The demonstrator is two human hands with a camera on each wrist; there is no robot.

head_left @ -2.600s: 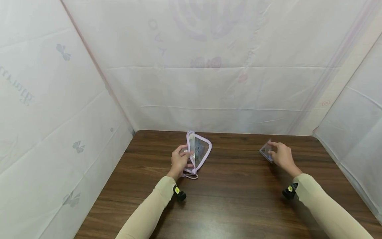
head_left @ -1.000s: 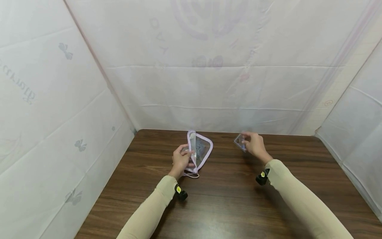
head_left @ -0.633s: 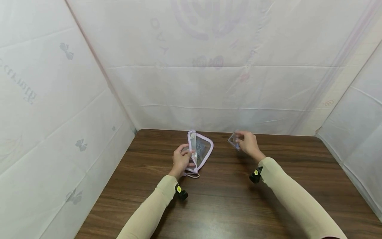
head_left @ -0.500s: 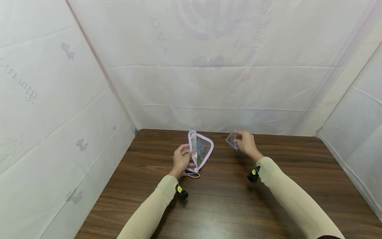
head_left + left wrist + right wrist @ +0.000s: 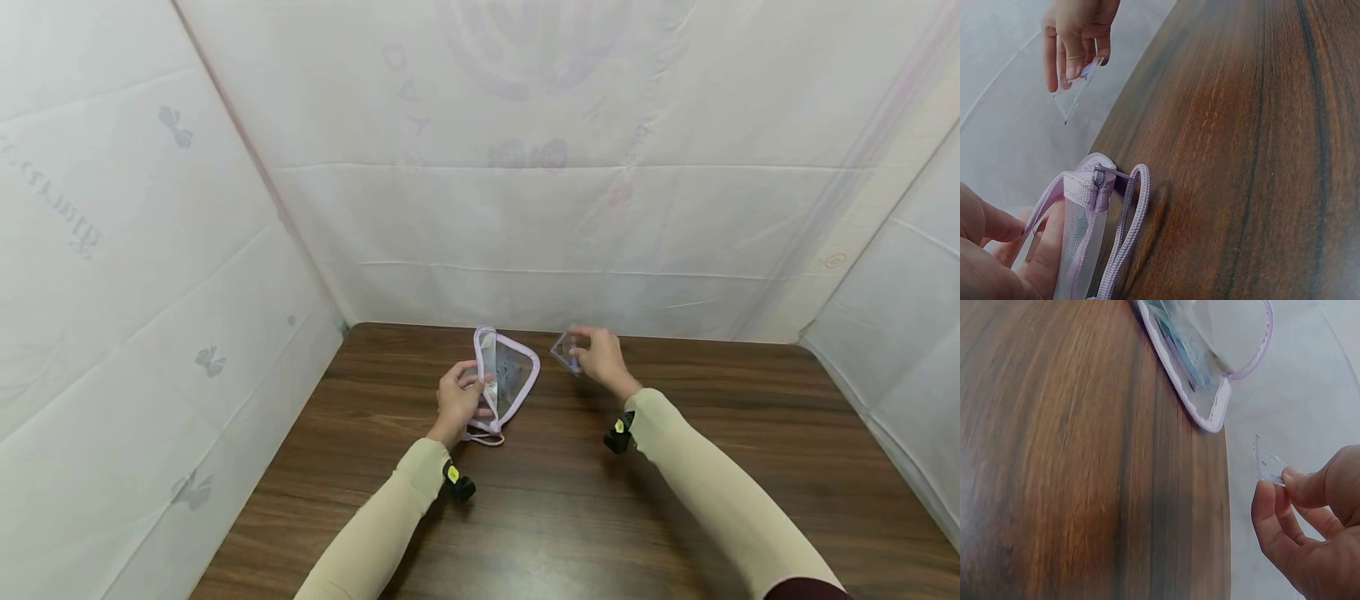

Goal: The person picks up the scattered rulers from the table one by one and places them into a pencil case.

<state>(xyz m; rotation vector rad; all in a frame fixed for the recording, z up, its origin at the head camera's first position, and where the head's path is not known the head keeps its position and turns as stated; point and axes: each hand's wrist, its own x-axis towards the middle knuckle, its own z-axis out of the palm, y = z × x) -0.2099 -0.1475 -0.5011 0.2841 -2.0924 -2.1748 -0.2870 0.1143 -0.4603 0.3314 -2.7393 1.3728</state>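
Observation:
My left hand (image 5: pixel 457 398) grips one side of a see-through zip pouch (image 5: pixel 517 412) with lilac trim. The pouch's mouth gapes, and some fingers show through its clear side. A braided loop (image 5: pixel 1141 206) hangs from its zip end. In the right wrist view, bluish and purple pieces (image 5: pixel 1188 359) lie inside it. To the right of the pouch, my right hand (image 5: pixel 603 358) pinches a small clear plastic set square (image 5: pixel 564 352) between thumb and fingers, above the table's far edge. One pointed corner tilts downward in the left wrist view.
Brown wood-grain table (image 5: pixel 540 517) lies beneath both hands. A white sheet (image 5: pixel 480 217) with faint prints rises right behind its far edge, and more sheeting (image 5: pixel 150 292) closes off the left and right sides.
My right hand has carried the set square leftward from the table's far right to close beside the pouch. My left hand keeps its grip on the pouch in nearly the same spot.

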